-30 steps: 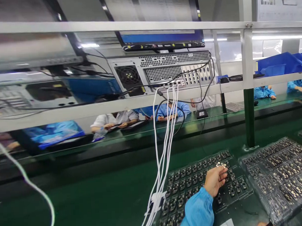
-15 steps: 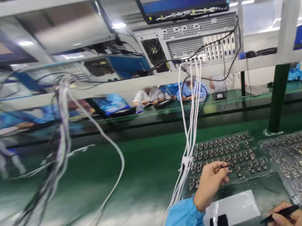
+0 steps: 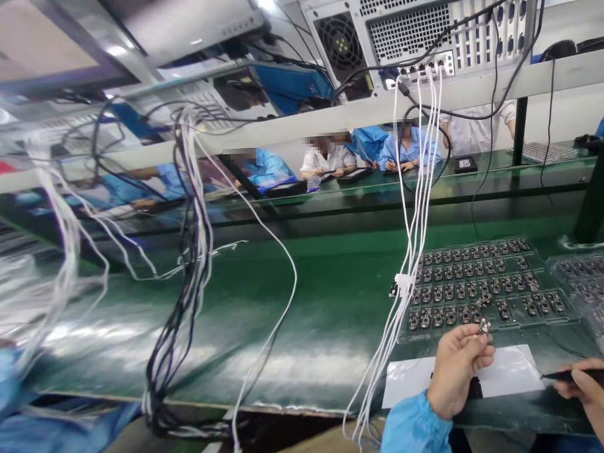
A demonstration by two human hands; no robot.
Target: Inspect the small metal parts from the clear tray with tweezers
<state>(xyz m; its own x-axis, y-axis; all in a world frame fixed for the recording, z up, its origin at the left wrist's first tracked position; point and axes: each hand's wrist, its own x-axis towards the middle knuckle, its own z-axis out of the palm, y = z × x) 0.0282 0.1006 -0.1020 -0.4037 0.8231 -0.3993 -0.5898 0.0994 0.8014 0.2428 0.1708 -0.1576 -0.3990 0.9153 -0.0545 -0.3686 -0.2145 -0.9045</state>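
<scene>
My left hand [image 3: 458, 370], in a blue sleeve, pinches a small electronic part [image 3: 483, 326] between thumb and fingertips just above a white sheet [image 3: 508, 371] on the green bench. Directly behind it lies a black tray [image 3: 485, 285] filled with several rows of the same small parts. My right hand [image 3: 597, 400] at the lower right corner is closed round a thin black pen-like tool [image 3: 583, 374] that points left over the white sheet.
A bundle of white cables [image 3: 413, 248] hangs from a computer case [image 3: 423, 27] on the overhead shelf, just left of my left hand. A dark cable bundle [image 3: 185, 292] hangs further left. More part trays [image 3: 595, 287] lie at right. Other people sit across the conveyor; a blue sleeve [image 3: 20, 426] is lower left.
The view has swung down and left. My left hand lifted a part off the tray and drew it back over the white sheet. My right hand with the tool came into view.
</scene>
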